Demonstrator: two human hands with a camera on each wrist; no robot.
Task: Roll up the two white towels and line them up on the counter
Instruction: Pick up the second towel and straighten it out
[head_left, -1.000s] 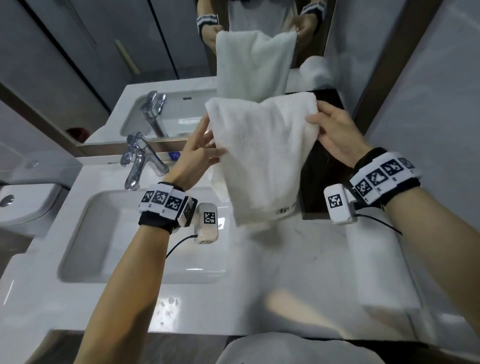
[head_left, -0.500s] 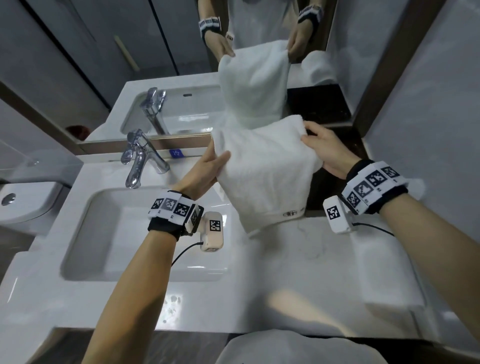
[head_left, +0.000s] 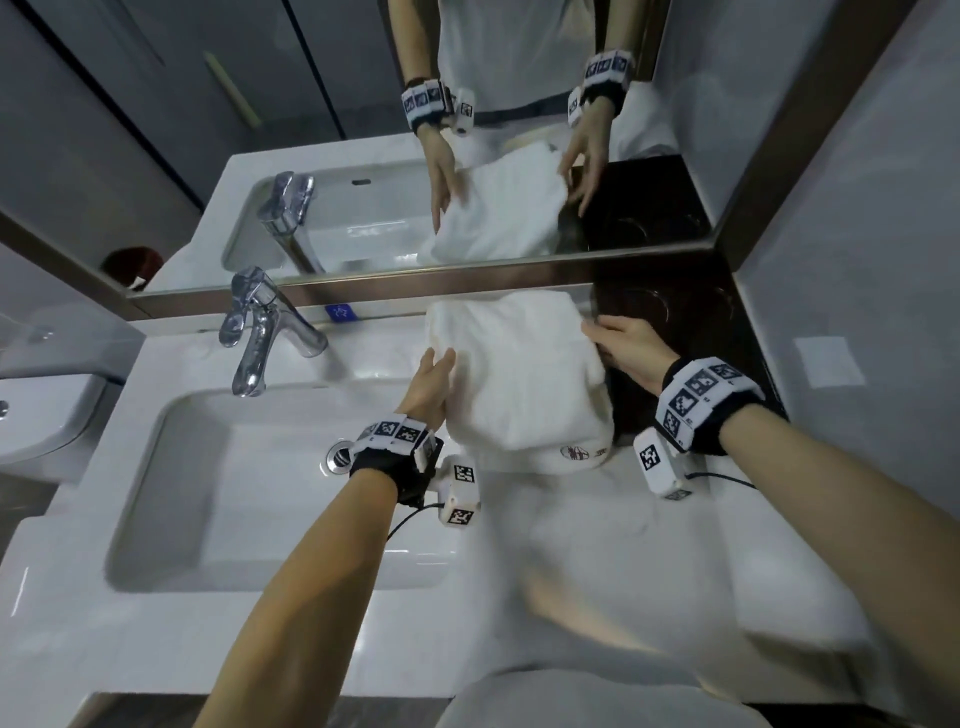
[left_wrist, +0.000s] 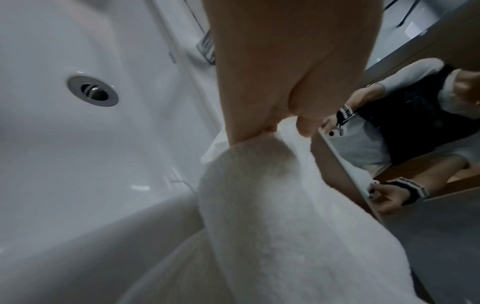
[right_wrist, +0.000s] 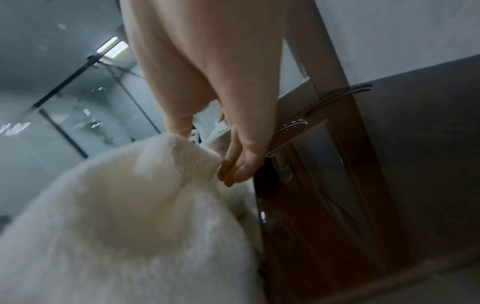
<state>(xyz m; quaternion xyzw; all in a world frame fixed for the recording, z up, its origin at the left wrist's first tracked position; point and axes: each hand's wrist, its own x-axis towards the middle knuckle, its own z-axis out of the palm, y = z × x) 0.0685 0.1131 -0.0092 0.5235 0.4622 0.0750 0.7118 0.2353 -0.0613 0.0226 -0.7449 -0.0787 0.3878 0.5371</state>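
White towel (head_left: 519, 374) folded, lying on surface (head_left: 597, 545) right of sink (head_left: 171, 499). Left hand (head_left: 428, 387) pinching its left edge. Right hand (head_left: 626, 353) pinching far right corner.

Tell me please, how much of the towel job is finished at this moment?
Done: nothing is rolled yet. In hand: one white towel lies folded on the counter by the mirror; the left hand holds its left edge, and the right hand holds its far right corner. Left: rolling this towel, then the second towel, which I cannot clearly see, and lining both up.
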